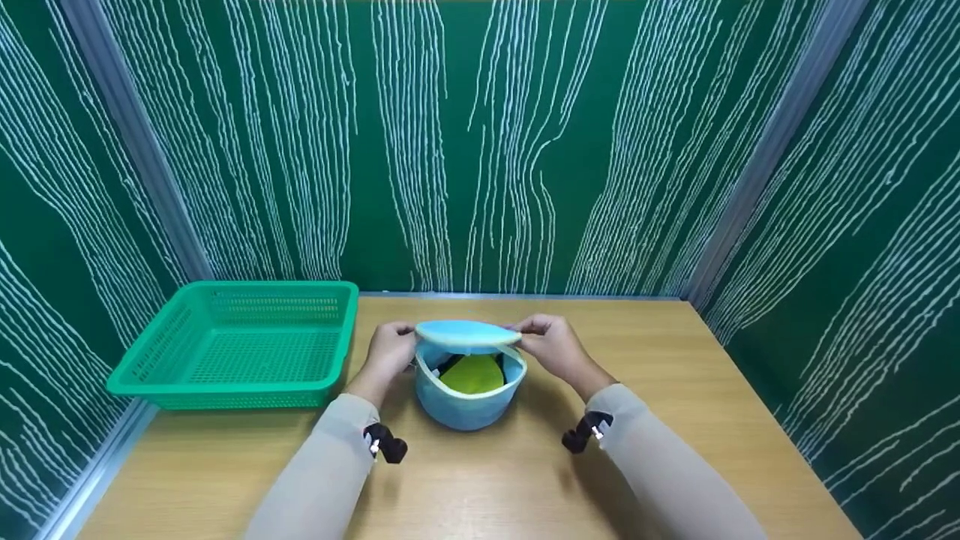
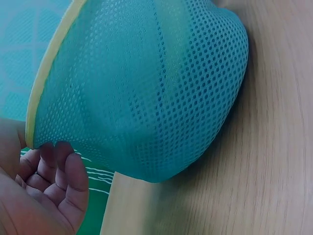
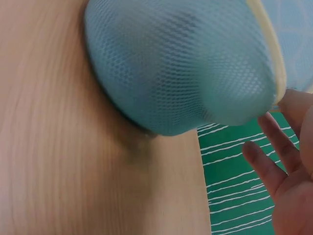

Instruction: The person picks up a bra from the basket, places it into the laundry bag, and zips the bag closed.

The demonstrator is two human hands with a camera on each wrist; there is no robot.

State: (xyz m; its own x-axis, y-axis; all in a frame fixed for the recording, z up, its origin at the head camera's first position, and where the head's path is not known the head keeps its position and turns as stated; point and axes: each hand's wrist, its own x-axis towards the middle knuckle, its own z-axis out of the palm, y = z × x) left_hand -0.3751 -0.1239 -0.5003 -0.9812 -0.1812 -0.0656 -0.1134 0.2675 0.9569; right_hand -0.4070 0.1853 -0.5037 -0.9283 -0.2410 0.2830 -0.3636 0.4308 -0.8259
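Note:
A round light-blue mesh bag (image 1: 466, 405) with pale yellow trim stands on the table, its lid (image 1: 466, 332) raised at the back. Inside lies a yellow-green piece (image 1: 475, 373) with something dark beside it; its kind is unclear. At the left of the rim, my left hand (image 1: 391, 349) pinches the trimmed edge; the left wrist view shows its fingertips against the mesh (image 2: 146, 93). My right hand (image 1: 553, 346) pinches the right edge near the lid, and in the right wrist view its other fingers are spread beside the mesh wall (image 3: 181, 68).
To the left sits a green plastic basket (image 1: 341, 375) with perforated sides. Green panels (image 1: 585, 172) with white wavy lines enclose the wooden table (image 1: 480, 487) at the back and sides, joined by grey posts (image 1: 772, 142).

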